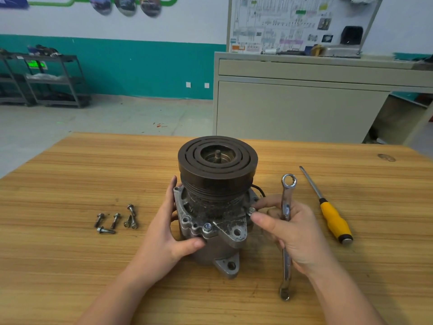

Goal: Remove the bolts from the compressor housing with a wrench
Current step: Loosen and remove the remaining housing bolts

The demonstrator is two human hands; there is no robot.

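Note:
The compressor (216,202) stands upright on the wooden table (70,179), dark pulley on top, grey housing flange below. My left hand (168,231) grips the housing's left side, thumb on the front. My right hand (288,233) holds a combination wrench (288,184) in its curled fingers, ring end up, while its thumb and forefinger pinch a bolt head (252,210) on the flange's right side. Another bolt (207,227) sits in the front of the flange. Several removed bolts (116,220) lie loose on the table to the left.
A yellow-handled screwdriver (332,219) lies on the table to the right of the wrench. A beige cabinet (304,102) with a wiring board stands behind the table. Dark metal shelves (51,80) stand at the far left wall.

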